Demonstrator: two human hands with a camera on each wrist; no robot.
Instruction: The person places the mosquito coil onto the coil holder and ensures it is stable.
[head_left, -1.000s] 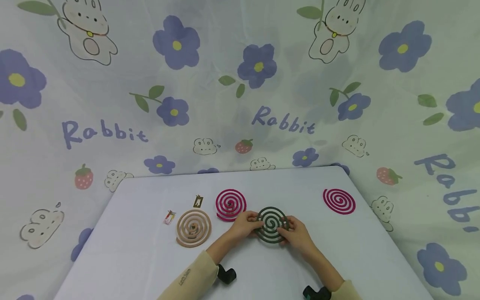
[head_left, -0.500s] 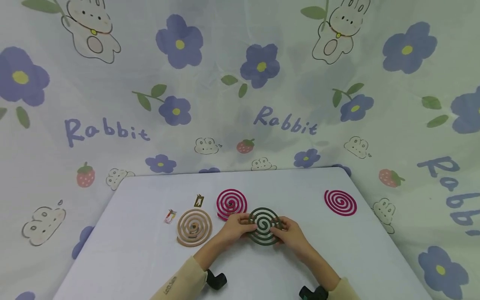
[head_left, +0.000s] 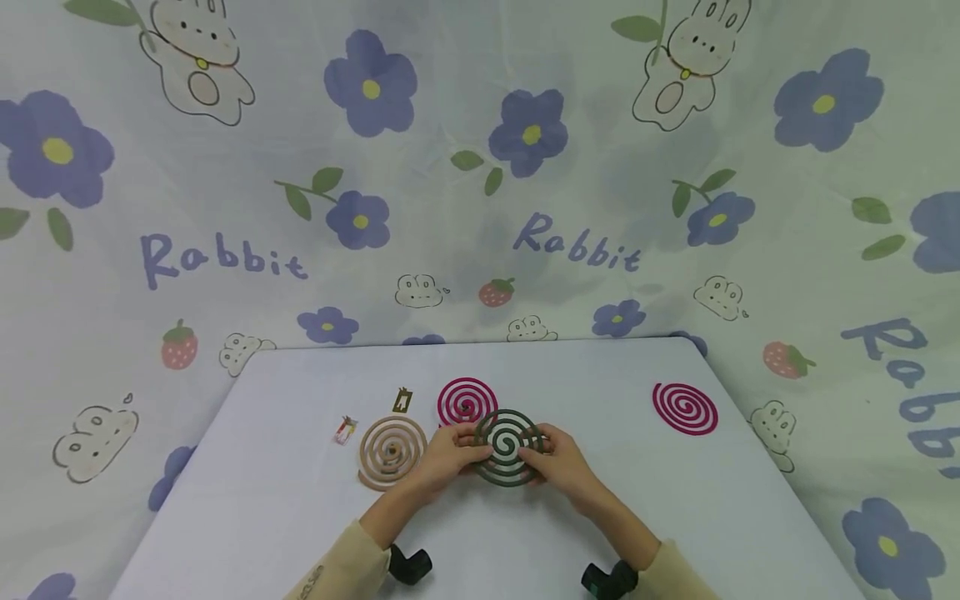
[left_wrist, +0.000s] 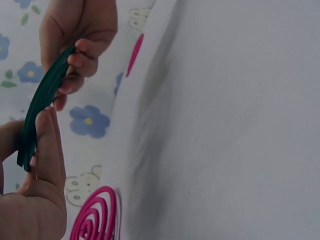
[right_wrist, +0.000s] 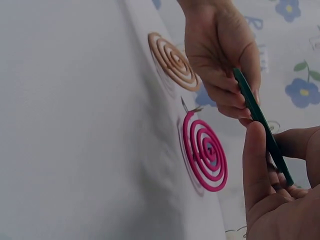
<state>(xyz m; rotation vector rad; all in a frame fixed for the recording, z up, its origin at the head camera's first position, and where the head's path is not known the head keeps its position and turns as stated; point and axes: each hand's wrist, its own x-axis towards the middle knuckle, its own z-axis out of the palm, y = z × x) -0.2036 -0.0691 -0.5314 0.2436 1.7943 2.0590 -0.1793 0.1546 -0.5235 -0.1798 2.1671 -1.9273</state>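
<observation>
A dark green mosquito coil point(head_left: 508, 447) is held above the table between both hands. The left hand point(head_left: 452, 458) pinches its left edge, thumb on the near face and fingers behind. On the right edge, the right hand point(head_left: 562, 465) pinches it the same way. Both wrist views show the green coil point(left_wrist: 42, 102) edge-on, thin and slightly bowed. Just behind the hands lies a pink coil point(head_left: 467, 392), partly covered by the green one in the head view. A tan coil point(head_left: 392, 451) lies left of the left hand.
Another pink coil point(head_left: 685, 409) lies at the far right of the white table point(head_left: 247, 500). A small gold metal stand point(head_left: 402, 401) and a small red-and-white packet point(head_left: 345, 430) lie near the tan coil. A printed cloth point(head_left: 450, 200) hangs behind the table.
Both hands have moved left with the green coil, which now overlaps the nearer pink coil in the head view. The grip looks the same, and the head view has shifted slightly.
</observation>
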